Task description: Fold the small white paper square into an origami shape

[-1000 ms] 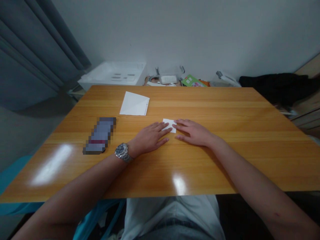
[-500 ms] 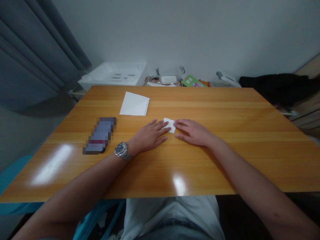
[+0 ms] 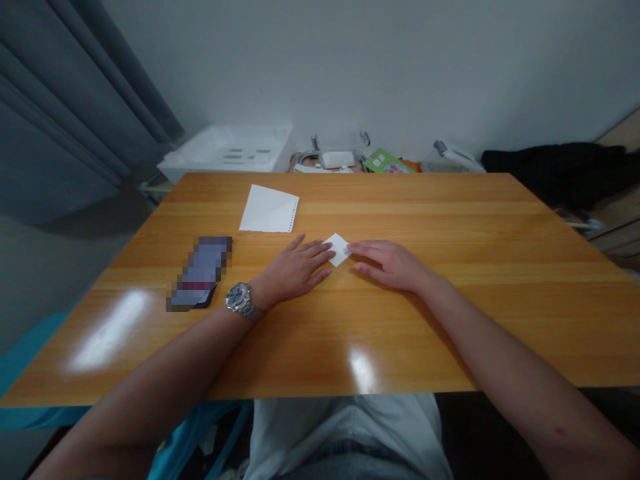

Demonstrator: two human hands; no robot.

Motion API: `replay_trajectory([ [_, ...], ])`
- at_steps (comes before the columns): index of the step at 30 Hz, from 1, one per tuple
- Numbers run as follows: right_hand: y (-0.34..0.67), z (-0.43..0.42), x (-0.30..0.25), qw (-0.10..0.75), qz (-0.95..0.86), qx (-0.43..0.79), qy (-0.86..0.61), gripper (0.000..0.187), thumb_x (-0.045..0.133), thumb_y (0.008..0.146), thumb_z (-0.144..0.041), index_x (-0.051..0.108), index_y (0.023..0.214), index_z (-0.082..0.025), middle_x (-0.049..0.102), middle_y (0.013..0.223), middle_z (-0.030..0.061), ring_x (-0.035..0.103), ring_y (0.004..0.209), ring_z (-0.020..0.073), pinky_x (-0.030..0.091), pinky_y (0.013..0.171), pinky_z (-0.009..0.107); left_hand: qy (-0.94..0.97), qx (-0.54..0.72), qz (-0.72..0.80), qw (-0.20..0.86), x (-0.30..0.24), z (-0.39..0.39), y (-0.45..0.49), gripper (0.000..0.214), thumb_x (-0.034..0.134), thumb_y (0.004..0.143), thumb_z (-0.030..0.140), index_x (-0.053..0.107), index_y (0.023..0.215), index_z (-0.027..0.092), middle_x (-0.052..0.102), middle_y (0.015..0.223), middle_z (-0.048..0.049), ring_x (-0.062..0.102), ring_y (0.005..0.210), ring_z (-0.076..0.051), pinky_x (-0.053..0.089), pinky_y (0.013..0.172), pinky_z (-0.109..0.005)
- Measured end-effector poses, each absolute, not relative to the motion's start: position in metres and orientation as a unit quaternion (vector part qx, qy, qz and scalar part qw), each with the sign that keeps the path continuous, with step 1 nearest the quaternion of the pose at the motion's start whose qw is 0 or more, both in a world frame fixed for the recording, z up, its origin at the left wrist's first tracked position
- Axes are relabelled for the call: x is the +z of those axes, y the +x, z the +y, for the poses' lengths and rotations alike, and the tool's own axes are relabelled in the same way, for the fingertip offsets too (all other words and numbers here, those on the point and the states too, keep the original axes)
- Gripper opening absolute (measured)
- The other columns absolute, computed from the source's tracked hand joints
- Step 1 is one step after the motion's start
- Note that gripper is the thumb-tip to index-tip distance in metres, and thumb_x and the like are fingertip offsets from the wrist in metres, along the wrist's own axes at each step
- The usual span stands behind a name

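Note:
A small square of white paper (image 3: 337, 248) lies on the wooden table (image 3: 310, 340) with one corner toward the wall. My left hand (image 3: 295, 270), with a metal watch (image 3: 241, 299) on its wrist, lies flat and spread, its fingertips on the paper's left corner. From the other side my right hand (image 3: 387, 265) touches the right corner with its fingertips; its fingers are stretched out and the thumb is apart. Beyond my left hand rests a larger white sheet (image 3: 269, 209) with a perforated right edge.
A phone-like slab (image 3: 203, 270), its face blurred out, lies left of my left arm. Behind the table's far edge stand a white tray (image 3: 235, 147), a green booklet (image 3: 386, 162) and a dark cloth (image 3: 555, 170). A blue stool (image 3: 37, 353) is at lower left.
The small paper has turned, so one corner now points toward the wall. My left fingers have drawn back slightly to its left corner; my right hand has shifted a little right.

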State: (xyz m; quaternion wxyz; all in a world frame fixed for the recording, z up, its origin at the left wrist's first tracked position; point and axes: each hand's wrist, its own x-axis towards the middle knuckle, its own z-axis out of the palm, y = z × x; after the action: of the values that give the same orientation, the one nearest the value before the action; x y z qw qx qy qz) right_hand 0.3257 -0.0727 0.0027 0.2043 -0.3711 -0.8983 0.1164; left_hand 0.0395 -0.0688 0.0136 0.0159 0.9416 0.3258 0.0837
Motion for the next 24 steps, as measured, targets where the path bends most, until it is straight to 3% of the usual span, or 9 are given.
replay_trajectory([
  [3,0.3244,-0.0722,0.0015,0.195,-0.899,0.114,-0.375,0.053,0.05,0.102,-0.049,0.055,0.148,-0.023,0.052,0.154,0.0119,0.053,0.14,0.029,0.044,0.115,0.051,0.948,0.073,0.308,0.028,0.0128,-0.0659,0.0371,0.05,0.032,0.108,0.046,0.052,0.147,0.021,0.046,0.158,-0.0081,0.039,0.149,-0.024,0.013,0.128,-0.052],
  [7,0.3243,-0.0711,-0.0009,0.185,-0.909,0.105,-0.358,0.048,0.053,0.101,-0.047,0.062,0.142,-0.024,0.047,0.157,0.0123,0.046,0.145,0.0308,0.039,0.118,0.055,0.951,0.077,0.3,0.027,0.013,-0.0643,0.0351,0.049,0.032,0.108,0.044,0.051,0.148,0.022,0.038,0.163,-0.0075,0.032,0.153,-0.023,0.013,0.128,-0.051],
  [13,0.3235,-0.0705,-0.0024,0.198,-0.915,0.107,-0.334,0.042,0.053,0.101,-0.047,0.07,0.13,-0.021,0.053,0.153,0.0134,0.049,0.143,0.0306,0.041,0.117,0.055,0.936,0.101,0.338,-0.012,0.0166,-0.0666,0.0376,0.047,0.033,0.108,0.045,0.058,0.143,0.025,0.051,0.153,-0.0103,0.047,0.141,-0.027,0.024,0.124,-0.052],
  [17,0.3202,-0.0731,-0.0002,0.196,-0.919,0.129,-0.318,0.042,0.053,0.102,-0.045,0.07,0.13,-0.02,0.061,0.145,0.013,0.054,0.138,0.029,0.04,0.118,0.052,0.935,0.095,0.341,-0.007,0.018,-0.0681,0.0399,0.051,0.032,0.108,0.045,0.055,0.146,0.02,0.059,0.143,-0.012,0.054,0.132,-0.027,0.031,0.12,-0.05],
  [24,0.3179,-0.0772,0.004,0.212,-0.917,0.157,-0.298,0.043,0.053,0.101,-0.048,0.068,0.133,-0.022,0.069,0.135,0.0101,0.061,0.13,0.0256,0.043,0.116,0.048,0.944,0.084,0.319,0.016,0.0159,-0.0688,0.0392,0.048,0.033,0.108,0.048,0.052,0.148,0.03,0.05,0.155,-0.0089,0.046,0.142,-0.027,0.027,0.122,-0.053],
])
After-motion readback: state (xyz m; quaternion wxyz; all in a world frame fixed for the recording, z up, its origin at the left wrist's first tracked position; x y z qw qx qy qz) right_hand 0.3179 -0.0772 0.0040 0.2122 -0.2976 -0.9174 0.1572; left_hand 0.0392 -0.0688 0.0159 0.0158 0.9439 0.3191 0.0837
